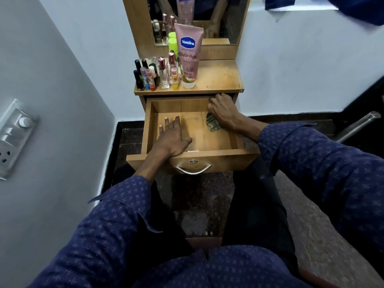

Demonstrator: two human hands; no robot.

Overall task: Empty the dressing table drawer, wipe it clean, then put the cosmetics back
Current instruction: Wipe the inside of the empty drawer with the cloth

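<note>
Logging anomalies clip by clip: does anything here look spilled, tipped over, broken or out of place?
Nothing stands out. The drawer is pulled open and emptied, the cosmetics stand upright on the tabletop, the left hand lies flat inside, and the right hand grips a cloth.

Wooden dressing table (218,82) bearing cosmetics (164,73), left.

Cosmetics (164,73) on tabletop (218,80) behind open drawer (207,140), cloth (212,123) inside at right

1 drawer (209,151), 1 cloth (212,123), 2 hands, 1 pink tube (188,53), 2 perfume bottles (164,72), 3 black-capped polish bottles (138,80), 1 mirror (224,17); small sticks uncountable.
</note>
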